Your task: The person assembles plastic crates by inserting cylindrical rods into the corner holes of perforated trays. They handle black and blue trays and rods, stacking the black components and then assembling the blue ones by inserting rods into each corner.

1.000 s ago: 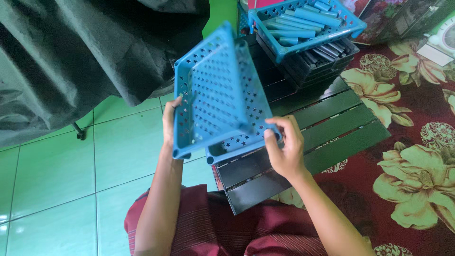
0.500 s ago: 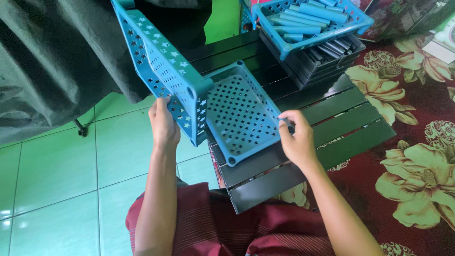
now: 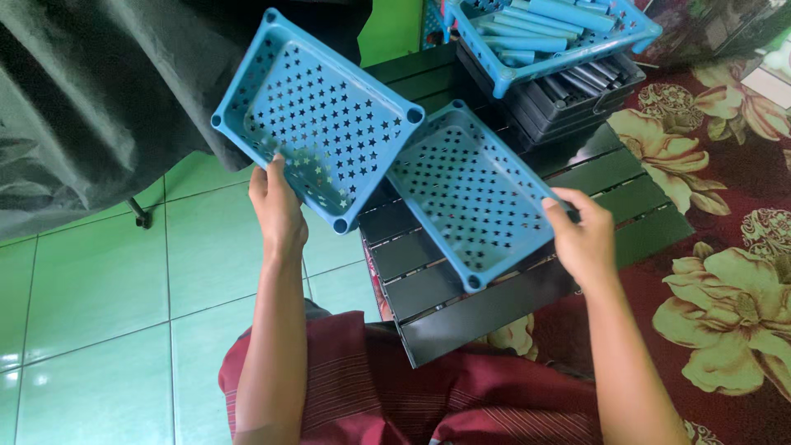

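Two blue plastic trays with star-shaped holes are apart from each other. My left hand grips the near edge of one blue tray, held up in the air over the green floor and facing me. My right hand holds the right edge of the second blue tray, which lies on the low black slatted table. The raised tray's corner overlaps the lying tray's far left corner.
At the table's far end a third blue tray holds several blue tubes and sits on a stack of black trays. Dark cloth hangs at left over green tiles. A red flowered carpet lies to the right.
The two trays, nested a second ago, have come apart. My left hand lifted one up and turned it flat towards me; my right hand kept the other on the table.
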